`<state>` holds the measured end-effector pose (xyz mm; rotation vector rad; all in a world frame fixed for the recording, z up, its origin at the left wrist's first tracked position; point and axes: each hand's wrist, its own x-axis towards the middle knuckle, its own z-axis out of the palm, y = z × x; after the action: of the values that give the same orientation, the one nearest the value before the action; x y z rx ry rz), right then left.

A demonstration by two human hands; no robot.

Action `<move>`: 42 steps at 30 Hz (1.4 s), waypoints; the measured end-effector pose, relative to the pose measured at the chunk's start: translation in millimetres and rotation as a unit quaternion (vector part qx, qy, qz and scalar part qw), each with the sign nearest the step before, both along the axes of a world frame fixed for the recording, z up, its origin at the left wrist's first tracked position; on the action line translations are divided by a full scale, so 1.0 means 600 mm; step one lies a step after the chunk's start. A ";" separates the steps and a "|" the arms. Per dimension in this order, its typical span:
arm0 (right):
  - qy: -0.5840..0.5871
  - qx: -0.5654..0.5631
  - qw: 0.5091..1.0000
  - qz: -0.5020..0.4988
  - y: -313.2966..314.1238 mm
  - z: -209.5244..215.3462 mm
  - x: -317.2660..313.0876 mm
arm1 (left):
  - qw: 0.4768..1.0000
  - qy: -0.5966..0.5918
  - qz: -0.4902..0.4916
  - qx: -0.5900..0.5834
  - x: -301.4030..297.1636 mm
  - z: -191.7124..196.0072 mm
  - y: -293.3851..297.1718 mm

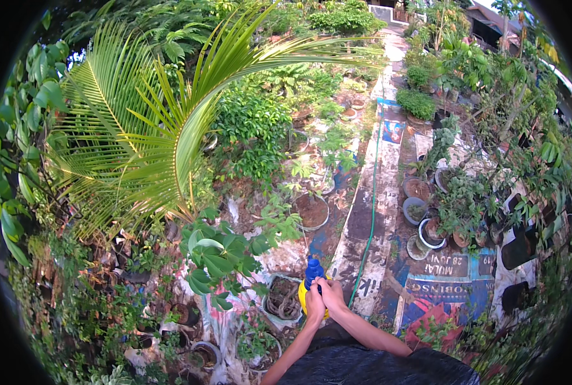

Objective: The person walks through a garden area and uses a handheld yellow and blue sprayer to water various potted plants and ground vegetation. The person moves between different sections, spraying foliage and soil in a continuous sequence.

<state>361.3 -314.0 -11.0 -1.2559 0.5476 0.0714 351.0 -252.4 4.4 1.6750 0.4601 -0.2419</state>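
Note:
Close in front of my body is a yellow bottle with a blue top (313, 269), which looks like a pump sprayer. My left hand (315, 303) is closed around its upper part, just under the blue top. Pressed against the left one, my right hand (331, 295) is closed on the same spot from the right. Most of the yellow body is hidden behind my hands and wrists. Beside the bottle on the left sits a pot of soil with a twisted root or stem (285, 298). A leafy green plant (212, 263) reaches over the ground beyond that pot.
Along the ground runs a green hose (371, 224), on worn printed sheets (440, 289). Several potted plants line the right side, among them a white-rimmed pot (432, 233). A round pot of soil (311, 212) stands ahead. Large palm fronds (183, 141) arch across the left.

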 end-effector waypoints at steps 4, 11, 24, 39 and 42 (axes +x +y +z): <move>0.001 -0.009 1.000 -0.017 -0.009 0.003 0.003 | 1.000 -0.011 -0.016 0.014 0.004 0.007 -0.011; 0.000 -0.008 1.000 -0.031 -0.027 -0.004 0.007 | 0.998 0.001 -0.052 0.027 0.015 -0.011 -0.022; 0.026 -0.024 0.998 -0.045 -0.042 -0.020 0.004 | 0.999 -0.033 -0.030 0.013 0.014 -0.029 -0.040; 0.032 -0.006 0.998 -0.045 -0.030 -0.010 -0.009 | 0.998 0.027 -0.054 0.011 -0.003 -0.002 -0.027; 0.010 -0.003 0.999 -0.052 -0.025 -0.005 -0.011 | 0.998 0.019 -0.063 0.016 -0.004 -0.014 -0.024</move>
<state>354.7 -329.2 -14.0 -1.2308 0.6295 -0.0046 348.8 -266.8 -4.0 1.7363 0.3892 -0.3616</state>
